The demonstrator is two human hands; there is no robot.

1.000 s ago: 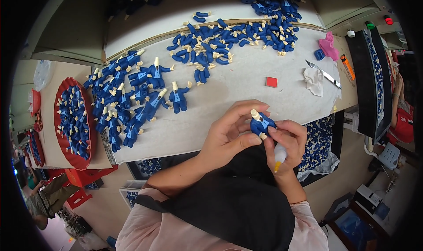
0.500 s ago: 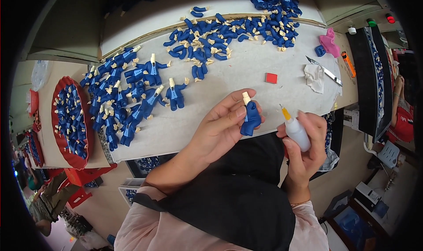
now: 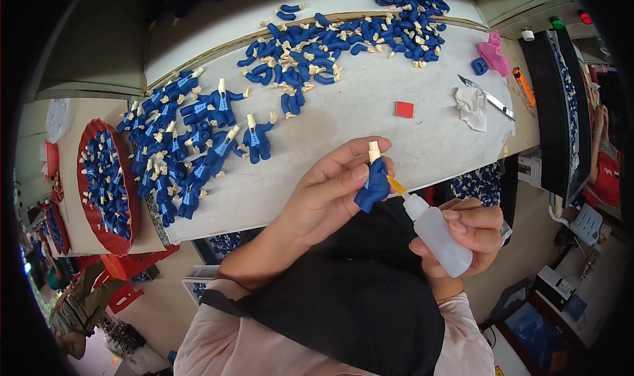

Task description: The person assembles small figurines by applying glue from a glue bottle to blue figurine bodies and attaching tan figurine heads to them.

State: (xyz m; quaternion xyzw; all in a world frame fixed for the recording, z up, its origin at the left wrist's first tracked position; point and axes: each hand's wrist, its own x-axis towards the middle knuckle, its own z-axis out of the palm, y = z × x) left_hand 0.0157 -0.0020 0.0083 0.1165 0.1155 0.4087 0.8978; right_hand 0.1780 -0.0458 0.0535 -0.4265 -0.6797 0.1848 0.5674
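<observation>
Between the thumb and fingers of my left hand is a blue figurine body with a cream neck peg, held upright above the table's front edge. My right hand is wrapped round a white translucent glue bottle. Its yellow nozzle points up and left, with the tip at the right side of the figurine body; whether it touches I cannot tell. Left on the table lie many blue bodies, some with an arm on. Farther back is a heap of loose blue arms with cream hands.
A red scalloped basin of blue parts stands at the left. On the white table are a small red box, crumpled tissue, a craft knife and a pink cloth. To the right runs a black conveyor.
My right hand has tilted the glue bottle and brought its nozzle leftward to the figurine body. My left hand has tipped the body slightly and stays in nearly the same place.
</observation>
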